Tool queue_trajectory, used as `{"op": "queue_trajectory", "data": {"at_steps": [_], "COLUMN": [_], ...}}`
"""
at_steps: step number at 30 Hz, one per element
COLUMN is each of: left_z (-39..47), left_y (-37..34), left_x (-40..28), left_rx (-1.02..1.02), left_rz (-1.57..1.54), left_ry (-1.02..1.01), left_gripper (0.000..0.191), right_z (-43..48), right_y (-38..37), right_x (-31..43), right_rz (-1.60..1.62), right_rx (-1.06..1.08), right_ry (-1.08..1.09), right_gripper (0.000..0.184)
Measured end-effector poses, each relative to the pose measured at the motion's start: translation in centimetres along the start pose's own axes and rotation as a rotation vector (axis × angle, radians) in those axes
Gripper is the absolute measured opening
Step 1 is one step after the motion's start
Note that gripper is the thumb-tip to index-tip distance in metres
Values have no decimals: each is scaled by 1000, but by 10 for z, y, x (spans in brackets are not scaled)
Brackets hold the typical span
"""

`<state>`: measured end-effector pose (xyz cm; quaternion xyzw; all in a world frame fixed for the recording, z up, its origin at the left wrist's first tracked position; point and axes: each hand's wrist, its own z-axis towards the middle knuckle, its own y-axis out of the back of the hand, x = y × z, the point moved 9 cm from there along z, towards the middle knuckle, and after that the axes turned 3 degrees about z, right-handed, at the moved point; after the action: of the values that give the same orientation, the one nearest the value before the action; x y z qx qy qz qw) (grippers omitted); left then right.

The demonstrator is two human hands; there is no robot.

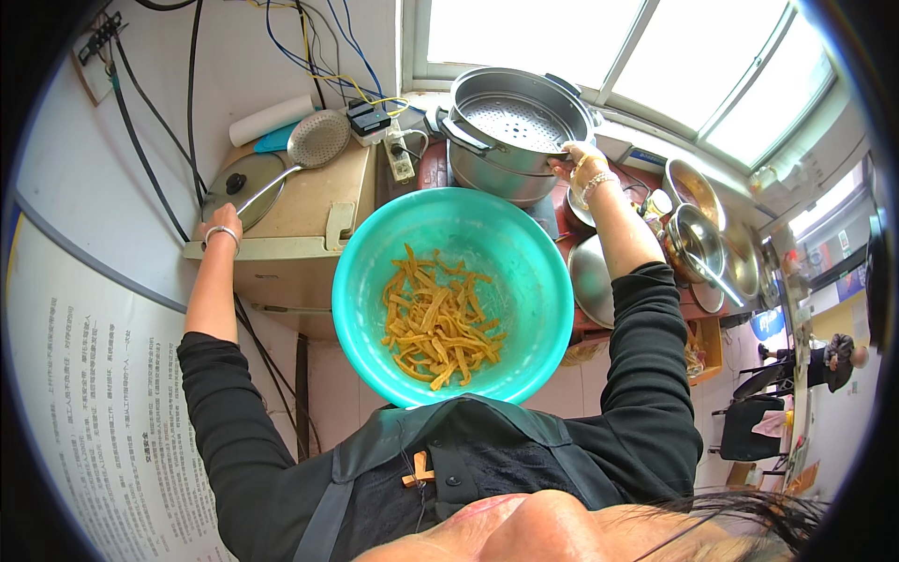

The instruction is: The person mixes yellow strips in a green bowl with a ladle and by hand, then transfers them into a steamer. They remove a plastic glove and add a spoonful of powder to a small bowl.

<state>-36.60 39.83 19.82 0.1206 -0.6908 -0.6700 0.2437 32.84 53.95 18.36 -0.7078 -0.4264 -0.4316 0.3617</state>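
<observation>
My left hand (223, 223) is closed around the handle of a metal skimmer (319, 138), whose perforated bowl lies over the top of a beige cabinet (309, 200). Under the skimmer's handle is a glass pot lid (254, 190) with a black knob. My right hand (581, 165) touches the near right rim of a metal steamer pot (506, 168), its fingers at the edge of the perforated insert; the exact grip is hard to tell. A green plastic basin (537, 281) stands between my arms, with brown-yellow strips of food (442, 316) inside.
A power strip (399, 158), a black adapter (366, 118) and loose cables sit between cabinet and steamer. A white roll (270, 121) lies at the cabinet's back. Right of the basin are a metal lid (592, 281) and metal bowls (692, 239). A person (836, 362) is far right.
</observation>
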Motion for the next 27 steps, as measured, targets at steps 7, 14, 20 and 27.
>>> {"op": "queue_trajectory", "data": {"at_steps": [7, 14, 20, 27], "left_z": [-26, -152, -249, -283], "left_y": [20, -5, -117, -124], "left_x": [-3, -91, -118, -129], "left_rx": [-302, -472, 491, 527], "left_rz": [-1, -960, -1837, -1999], "left_ry": [72, -574, -84, 35], "left_gripper": [23, 18, 27, 27], "right_z": [-1, 9, 32, -35], "right_y": [-10, -28, -19, 4], "right_x": [-6, 14, 10, 1], "right_rz": [-1, -1687, -1418, -32], "right_rx": [49, 162, 58, -13], "right_ry": [14, 812, 763, 154], "right_gripper": [20, 23, 36, 60]}}
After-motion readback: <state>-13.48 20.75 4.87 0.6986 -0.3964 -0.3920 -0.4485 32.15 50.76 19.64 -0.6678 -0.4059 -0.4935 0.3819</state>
